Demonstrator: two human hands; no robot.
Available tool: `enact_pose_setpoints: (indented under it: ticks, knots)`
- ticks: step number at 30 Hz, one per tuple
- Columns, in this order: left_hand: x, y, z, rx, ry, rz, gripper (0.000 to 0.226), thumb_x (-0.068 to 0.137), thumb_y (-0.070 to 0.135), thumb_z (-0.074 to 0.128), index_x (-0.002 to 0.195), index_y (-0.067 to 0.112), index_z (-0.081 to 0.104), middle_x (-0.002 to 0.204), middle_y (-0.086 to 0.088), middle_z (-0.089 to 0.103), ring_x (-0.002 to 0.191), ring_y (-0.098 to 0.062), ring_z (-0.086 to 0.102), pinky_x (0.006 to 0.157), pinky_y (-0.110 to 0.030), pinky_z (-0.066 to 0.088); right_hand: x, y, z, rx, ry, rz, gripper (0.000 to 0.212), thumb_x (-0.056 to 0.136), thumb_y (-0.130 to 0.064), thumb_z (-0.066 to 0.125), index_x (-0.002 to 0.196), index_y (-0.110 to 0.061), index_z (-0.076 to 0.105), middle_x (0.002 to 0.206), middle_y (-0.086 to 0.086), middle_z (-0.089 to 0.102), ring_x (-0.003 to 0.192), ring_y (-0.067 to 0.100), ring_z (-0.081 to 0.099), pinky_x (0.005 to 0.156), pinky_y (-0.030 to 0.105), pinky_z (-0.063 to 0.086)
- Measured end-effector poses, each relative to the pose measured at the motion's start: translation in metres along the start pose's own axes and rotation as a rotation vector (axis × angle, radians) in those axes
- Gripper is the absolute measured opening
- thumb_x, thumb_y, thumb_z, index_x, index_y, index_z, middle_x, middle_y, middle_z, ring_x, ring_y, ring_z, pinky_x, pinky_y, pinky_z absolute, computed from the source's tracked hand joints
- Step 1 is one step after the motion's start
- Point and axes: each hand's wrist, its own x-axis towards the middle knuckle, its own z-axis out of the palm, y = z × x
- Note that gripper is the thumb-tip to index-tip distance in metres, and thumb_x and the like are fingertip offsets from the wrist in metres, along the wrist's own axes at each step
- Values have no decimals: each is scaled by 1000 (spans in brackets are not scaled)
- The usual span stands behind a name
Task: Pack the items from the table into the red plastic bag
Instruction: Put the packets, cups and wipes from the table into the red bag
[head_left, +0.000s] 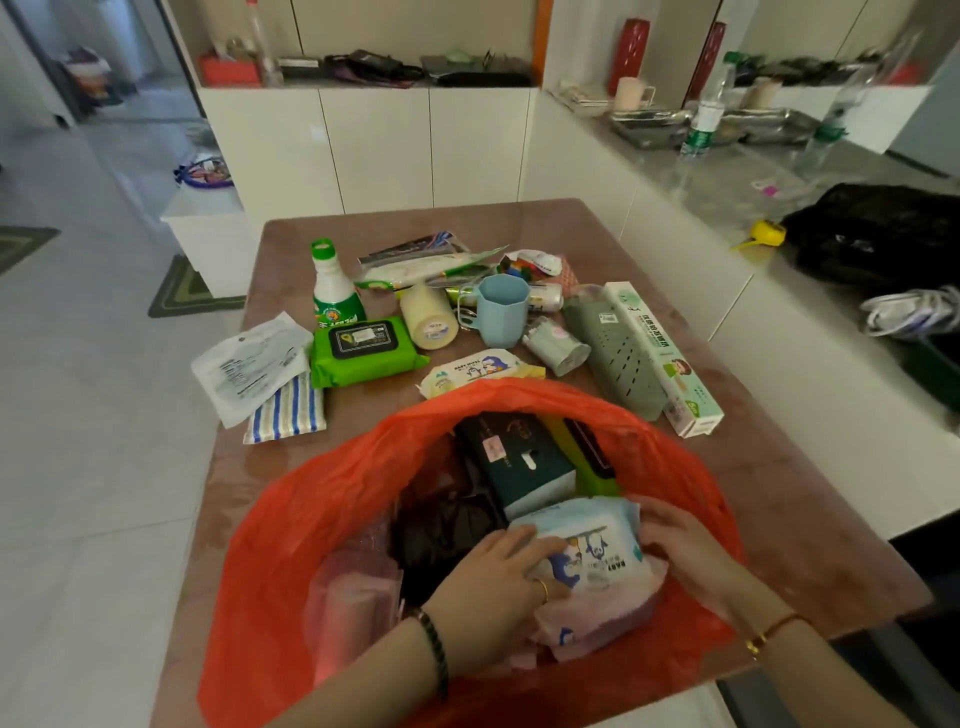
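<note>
Room: white cabinets (374, 145) run behind your table, a grey counter (727, 182) along its right, pale tiled floor (93, 415) to the left.
Surface: your brown table (779, 467) is glossy, and its back half is crowded with loose items.
Left edge: a white sachet (244, 364) overhangs the table's left edge, with a striped cloth (285, 410) just beside it.
Middle: a green-capped bottle (335, 291) stands upright; a green wipes pack (363, 351) lies in front of it, then a cream roll (428, 317) and an upright blue cup (501, 312).
Right: a grey-green perforated holder (615, 353) lies touching a long white box (662, 358).
Open room: bare tabletop shows along the right side, between the box and the edge.
Bag: your red plastic bag (311, 519) gapes open at the near edge, holding a dark boxed item (519, 462), a black bundle (441, 535) and pink packets (353, 613).
Left hand: your left hand (498, 577) grips the baby wipes pack (592, 551) inside the bag.
Right hand: your right hand (680, 545) presses the same pack's other side, fingers curled on it.
</note>
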Motion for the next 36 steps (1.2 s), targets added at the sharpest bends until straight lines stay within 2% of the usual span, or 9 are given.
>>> enact_pose_setpoints:
  ticks: [4, 7, 11, 15, 19, 22, 29, 32, 36]
  knots:
    - [8, -1, 4, -123, -182, -48, 45, 87, 16, 46, 131, 26, 46, 154, 3, 17, 144, -22, 6, 118, -38, 9, -13, -4, -7, -623, 232, -229, 56, 74, -29, 66, 126, -17, 49, 118, 1, 59, 112, 23, 55, 93, 36, 43]
    - [10, -7, 0, -150, -180, -20, 45, 86, 24, 49, 130, 30, 44, 151, 3, 25, 141, -21, 19, 117, -39, 15, -27, -26, -12, -1009, 269, -255, 64, 73, -45, 58, 132, -27, 42, 118, -7, 59, 115, 20, 54, 96, 43, 43]
    - [20, -36, -40, -359, 298, -57, 32, 84, 41, 49, 114, 31, 57, 119, 9, 60, 110, -2, 52, 97, -19, 39, -42, -98, -9, -521, -60, -362, 24, 83, -16, 63, 106, -21, 65, 85, 0, 74, 78, 9, 69, 70, 24, 57]
    - [55, -94, -82, -682, 735, -405, 17, 85, 28, 53, 100, 28, 60, 95, 12, 62, 91, 12, 55, 87, -6, 41, 1, -167, 12, -146, -17, -486, 16, 86, -12, 58, 100, -18, 65, 88, 5, 73, 77, 14, 70, 60, 20, 57]
    - [91, -174, -68, -822, 405, -889, 41, 88, 28, 54, 126, 15, 45, 122, -7, 56, 112, -22, 56, 102, -36, 42, 102, -188, 48, -388, 15, -311, 44, 86, -27, 60, 126, -11, 51, 107, 7, 63, 92, 17, 61, 77, 27, 51]
    - [109, -204, -37, -987, 122, -1142, 55, 90, 34, 51, 135, 7, 36, 136, -22, 46, 104, -36, 56, 82, -30, 46, 161, -179, 73, -785, -46, -149, 66, 86, -40, 56, 137, -2, 37, 137, 15, 48, 120, 27, 50, 94, 34, 43]
    - [137, -218, -5, -1275, 173, -1327, 67, 82, 26, 64, 136, 2, 34, 140, -14, 43, 123, -30, 48, 97, -34, 43, 210, -172, 85, -998, -47, -83, 82, 80, -59, 55, 131, 4, 41, 136, 16, 48, 121, 30, 49, 94, 34, 44]
    - [138, -228, -12, -1397, 282, -1348, 80, 75, 24, 72, 139, 6, 29, 142, -13, 42, 120, -31, 51, 100, -43, 45, 210, -172, 81, -849, -52, -77, 76, 76, -55, 62, 122, 4, 51, 115, 15, 59, 99, 23, 57, 80, 32, 46]
    - [129, -227, -49, -1498, 471, -1224, 77, 75, 7, 70, 140, 4, 27, 137, -15, 46, 100, -30, 62, 63, -34, 60, 180, -187, 75, -539, -50, -285, 43, 77, -35, 70, 110, -8, 65, 93, 1, 65, 70, 3, 55, 51, 11, 47]
